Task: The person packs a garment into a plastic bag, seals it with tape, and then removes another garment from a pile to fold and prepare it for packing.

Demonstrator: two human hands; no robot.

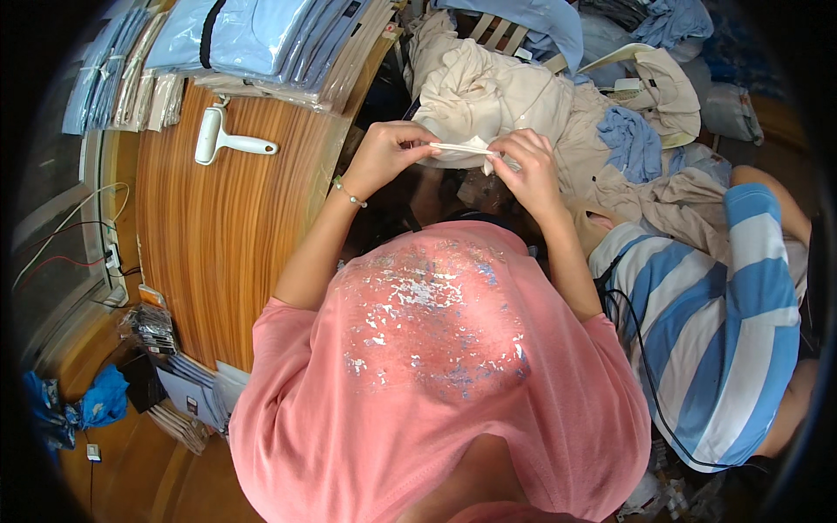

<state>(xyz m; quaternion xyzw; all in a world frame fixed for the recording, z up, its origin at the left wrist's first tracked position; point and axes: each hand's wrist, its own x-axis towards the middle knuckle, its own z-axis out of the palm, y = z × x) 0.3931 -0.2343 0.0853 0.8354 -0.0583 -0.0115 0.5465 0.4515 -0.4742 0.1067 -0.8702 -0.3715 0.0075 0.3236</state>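
Both of my hands are raised in front of me, each pinching one end of a narrow cream fabric edge point(462, 148). My left hand point(392, 155), with a beaded bracelet at the wrist, grips its left end between thumb and fingers. My right hand point(530, 166) pinches the other end, where a small bit of cloth hangs down. The edge is stretched nearly level between them. Just beyond lies a bunched cream garment point(488, 91); whether the held edge belongs to it I cannot tell.
To the left, a wooden table point(227, 218) bears a white lint roller point(231, 142) and stacks of bagged light-blue clothes point(248, 39). More cream and blue garments point(632, 144) heap up at the right. A person in a blue-and-white striped shirt point(697, 305) is close on my right.
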